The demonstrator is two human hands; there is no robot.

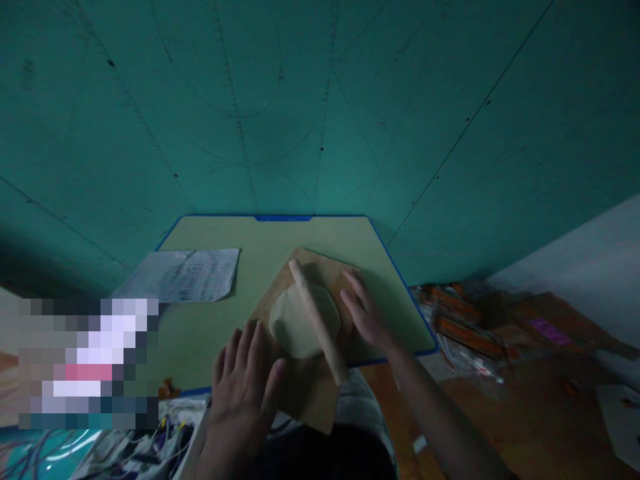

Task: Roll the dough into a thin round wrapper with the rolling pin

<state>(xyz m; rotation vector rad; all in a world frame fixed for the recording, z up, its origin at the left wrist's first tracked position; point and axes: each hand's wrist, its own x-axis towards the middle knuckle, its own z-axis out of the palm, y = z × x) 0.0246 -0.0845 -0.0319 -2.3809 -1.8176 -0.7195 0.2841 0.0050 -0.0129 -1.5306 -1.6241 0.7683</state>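
Note:
A round, flat sheet of pale dough (pixel 290 328) lies on a brown board or sheet of paper (pixel 309 395). Slantwise over the dough rests a wooden rolling pin (pixel 316 319), its near end reaching past the table edge. My left hand (pixel 244 377) is open at the near left edge of the brown sheet, thumb apart from the fingers, not on the rolling pin. On the right side of the sheet, my right hand (pixel 366 312) is open, its fingers stretched forward and apart from the rolling pin. Neither hand holds anything that I can see.
The small table (pixel 270 235) has a blue rim and stands against a green wall (pixel 280 133). A printed paper (pixel 203 275) lies on its left side. Plastic-wrapped packs (pixel 467 330) and cardboard (pixel 545 323) sit on the floor at right. Cables (pixel 155 443) fill a container at lower left.

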